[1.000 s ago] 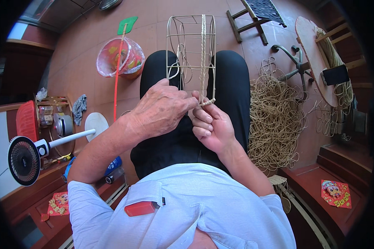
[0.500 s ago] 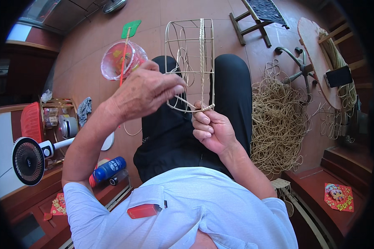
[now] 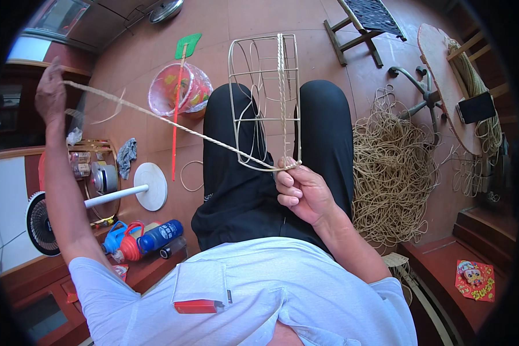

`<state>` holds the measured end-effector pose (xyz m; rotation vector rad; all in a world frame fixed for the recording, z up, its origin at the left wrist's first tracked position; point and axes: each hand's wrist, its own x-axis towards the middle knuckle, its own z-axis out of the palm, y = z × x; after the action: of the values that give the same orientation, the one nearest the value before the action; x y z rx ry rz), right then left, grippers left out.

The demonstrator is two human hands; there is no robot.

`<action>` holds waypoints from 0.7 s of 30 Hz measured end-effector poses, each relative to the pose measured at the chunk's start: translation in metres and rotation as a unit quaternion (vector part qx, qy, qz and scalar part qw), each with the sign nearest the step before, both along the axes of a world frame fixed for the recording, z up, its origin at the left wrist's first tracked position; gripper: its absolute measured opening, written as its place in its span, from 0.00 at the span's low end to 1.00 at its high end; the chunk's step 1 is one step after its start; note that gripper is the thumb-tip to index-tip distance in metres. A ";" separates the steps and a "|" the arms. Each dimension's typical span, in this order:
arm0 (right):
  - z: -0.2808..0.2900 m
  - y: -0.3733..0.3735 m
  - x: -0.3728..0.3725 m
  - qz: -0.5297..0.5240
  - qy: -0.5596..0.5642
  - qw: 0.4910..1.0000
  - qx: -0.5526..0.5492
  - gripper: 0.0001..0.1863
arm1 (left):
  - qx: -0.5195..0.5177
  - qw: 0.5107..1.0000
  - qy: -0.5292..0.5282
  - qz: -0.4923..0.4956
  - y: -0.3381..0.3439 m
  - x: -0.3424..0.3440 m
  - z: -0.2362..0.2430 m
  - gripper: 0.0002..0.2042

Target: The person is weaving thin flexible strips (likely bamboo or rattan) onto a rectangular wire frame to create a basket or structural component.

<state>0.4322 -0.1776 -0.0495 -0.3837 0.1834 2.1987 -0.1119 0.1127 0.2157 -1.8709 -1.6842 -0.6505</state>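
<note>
Left of the cord pile (image 3: pixel 391 184), the likely light, stiff wire frame (image 3: pixel 271 119) is pinched sensibly at its near rim by the right hand (image 3: pixel 305 193); pliable-looking cord (image 3: pixel 184 128) is gripped farther left by the left hand (image 3: pixel 51 92)

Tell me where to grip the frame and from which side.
Frame: likely best pinched at its near right corner, coming from the near right, as the right hand does. The wire there is thin, so fingertips suit it. The cord runs off to the left hand, so an approach from the right should avoid it.
</note>
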 end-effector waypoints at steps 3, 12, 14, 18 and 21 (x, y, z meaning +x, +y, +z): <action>-0.001 0.000 0.005 0.000 -0.020 1.000 -0.005 0.06 | -0.071 0.943 0.180 0.269 -0.024 0.053 0.015 0.20; 0.010 -0.015 0.004 0.024 -0.140 0.990 0.023 0.09 | -0.273 0.878 -0.206 -0.336 -0.253 0.302 -0.153 0.06; 0.018 -0.020 0.008 0.026 -0.208 0.976 0.055 0.10 | -0.288 0.859 -0.255 -0.338 -0.277 0.329 -0.178 0.10; 0.018 -0.030 0.005 0.040 -0.248 0.966 0.067 0.12 | -0.292 0.853 -0.291 -0.321 -0.303 0.349 -0.207 0.17; 0.019 -0.034 0.004 0.046 -0.270 0.959 0.069 0.12 | -0.309 0.848 -0.289 -0.319 -0.312 0.357 -0.214 0.17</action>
<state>0.4365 -0.2118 -0.0310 -0.9068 -0.2913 2.0952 0.2454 -0.1989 0.0017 -3.0009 -1.7240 -1.1160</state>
